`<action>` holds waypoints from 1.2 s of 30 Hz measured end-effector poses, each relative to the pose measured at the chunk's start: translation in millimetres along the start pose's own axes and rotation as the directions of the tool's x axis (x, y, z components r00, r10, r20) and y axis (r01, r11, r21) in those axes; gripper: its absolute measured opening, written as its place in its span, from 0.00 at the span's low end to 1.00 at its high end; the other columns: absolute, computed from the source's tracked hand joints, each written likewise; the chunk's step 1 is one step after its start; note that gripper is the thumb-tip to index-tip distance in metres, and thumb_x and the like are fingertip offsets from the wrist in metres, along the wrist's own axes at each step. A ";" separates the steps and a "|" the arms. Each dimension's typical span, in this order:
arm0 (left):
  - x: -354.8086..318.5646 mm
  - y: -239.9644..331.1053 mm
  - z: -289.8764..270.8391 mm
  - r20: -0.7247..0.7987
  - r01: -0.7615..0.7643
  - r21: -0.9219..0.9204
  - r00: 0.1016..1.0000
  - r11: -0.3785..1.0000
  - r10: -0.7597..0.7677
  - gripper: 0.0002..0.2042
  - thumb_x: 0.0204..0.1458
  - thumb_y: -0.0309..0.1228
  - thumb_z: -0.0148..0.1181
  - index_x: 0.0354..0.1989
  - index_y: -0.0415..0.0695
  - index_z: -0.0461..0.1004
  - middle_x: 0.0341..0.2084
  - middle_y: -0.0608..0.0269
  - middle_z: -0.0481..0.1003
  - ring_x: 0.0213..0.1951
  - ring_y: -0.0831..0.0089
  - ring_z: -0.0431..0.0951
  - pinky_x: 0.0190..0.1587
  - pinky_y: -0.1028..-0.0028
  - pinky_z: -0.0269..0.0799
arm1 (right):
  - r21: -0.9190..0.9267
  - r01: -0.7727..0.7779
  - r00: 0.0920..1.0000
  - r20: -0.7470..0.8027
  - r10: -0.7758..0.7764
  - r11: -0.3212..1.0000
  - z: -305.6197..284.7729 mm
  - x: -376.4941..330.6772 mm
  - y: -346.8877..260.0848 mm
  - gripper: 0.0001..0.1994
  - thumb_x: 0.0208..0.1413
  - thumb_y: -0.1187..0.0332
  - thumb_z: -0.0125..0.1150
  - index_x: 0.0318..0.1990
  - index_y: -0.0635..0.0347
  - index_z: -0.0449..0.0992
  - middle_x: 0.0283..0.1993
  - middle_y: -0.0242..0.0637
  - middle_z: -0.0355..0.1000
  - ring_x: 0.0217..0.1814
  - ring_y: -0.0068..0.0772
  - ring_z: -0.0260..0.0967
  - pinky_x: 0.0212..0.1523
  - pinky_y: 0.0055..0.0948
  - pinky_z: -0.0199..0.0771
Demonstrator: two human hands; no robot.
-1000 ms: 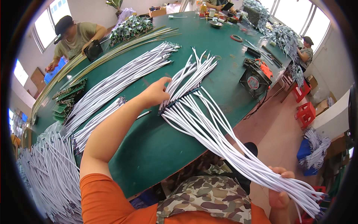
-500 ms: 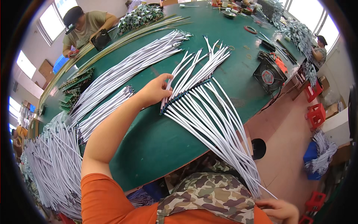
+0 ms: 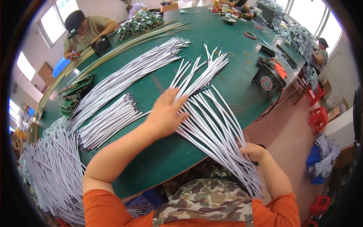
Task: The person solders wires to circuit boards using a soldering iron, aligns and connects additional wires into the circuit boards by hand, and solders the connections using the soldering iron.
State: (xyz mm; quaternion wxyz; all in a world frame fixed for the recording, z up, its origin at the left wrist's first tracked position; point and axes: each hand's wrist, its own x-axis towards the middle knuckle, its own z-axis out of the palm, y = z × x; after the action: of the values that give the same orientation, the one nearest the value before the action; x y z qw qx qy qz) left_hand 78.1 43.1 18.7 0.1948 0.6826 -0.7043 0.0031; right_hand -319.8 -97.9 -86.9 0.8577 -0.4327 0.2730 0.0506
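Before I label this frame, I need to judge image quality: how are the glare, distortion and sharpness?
In the head view, glare whitens the windows at upper left and upper right; also there, the fisheye curves the green table toward the rim, with black corners; same view, the left hand and white cables look fairly sharp.

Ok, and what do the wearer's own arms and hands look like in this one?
Both the left hand and the right hand are bare, with no gloves, watch or bracelet showing. The forearms are uncovered too. Plain orange short sleeves cover the upper arms, and a camouflage-patterned apron is worn in front.
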 end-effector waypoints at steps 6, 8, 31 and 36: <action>-12.3 -0.3 26.8 0.260 -0.097 0.130 0.964 0.987 0.060 0.39 0.65 0.59 0.46 0.76 0.43 0.54 0.77 0.46 0.50 0.78 0.49 0.44 0.77 0.46 0.32 | -0.051 -0.146 0.984 0.100 0.150 0.988 33.8 -31.5 -25.7 0.34 0.54 0.65 0.74 0.67 0.67 0.67 0.59 0.45 0.74 0.63 0.39 0.71 0.66 0.38 0.69; -16.9 -1.9 19.0 0.319 -0.163 0.122 0.940 0.979 0.117 0.41 0.64 0.61 0.44 0.76 0.40 0.53 0.77 0.45 0.50 0.78 0.49 0.44 0.77 0.45 0.31 | -0.059 -0.119 0.982 0.139 0.126 0.991 61.7 -58.5 -67.2 0.33 0.57 0.65 0.72 0.68 0.67 0.66 0.62 0.43 0.72 0.65 0.35 0.69 0.67 0.36 0.67; 34.3 1.1 13.4 0.218 -0.247 0.145 0.952 0.958 0.212 0.40 0.62 0.62 0.48 0.73 0.43 0.62 0.76 0.49 0.52 0.77 0.49 0.48 0.76 0.40 0.36 | -0.723 0.248 0.551 0.653 -0.521 -0.645 21.4 172.4 -238.9 0.24 0.55 0.54 0.70 0.56 0.53 0.79 0.62 0.42 0.74 0.66 0.48 0.68 0.68 0.46 0.65; 27.6 -20.8 27.8 0.265 -0.144 0.204 0.960 0.968 0.087 0.42 0.63 0.64 0.42 0.76 0.42 0.56 0.76 0.51 0.53 0.78 0.50 0.48 0.76 0.43 0.37 | -0.757 0.307 0.802 0.532 -0.272 -0.577 41.0 191.7 -282.2 0.23 0.48 0.51 0.75 0.47 0.53 0.82 0.44 0.38 0.77 0.53 0.48 0.73 0.57 0.45 0.70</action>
State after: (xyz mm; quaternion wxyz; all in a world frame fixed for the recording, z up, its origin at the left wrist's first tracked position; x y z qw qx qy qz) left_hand 90.8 7.6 -4.8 0.0254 0.6524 -0.7574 0.0057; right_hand -49.1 -270.1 36.2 0.0540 -0.9965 -0.0618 -0.0153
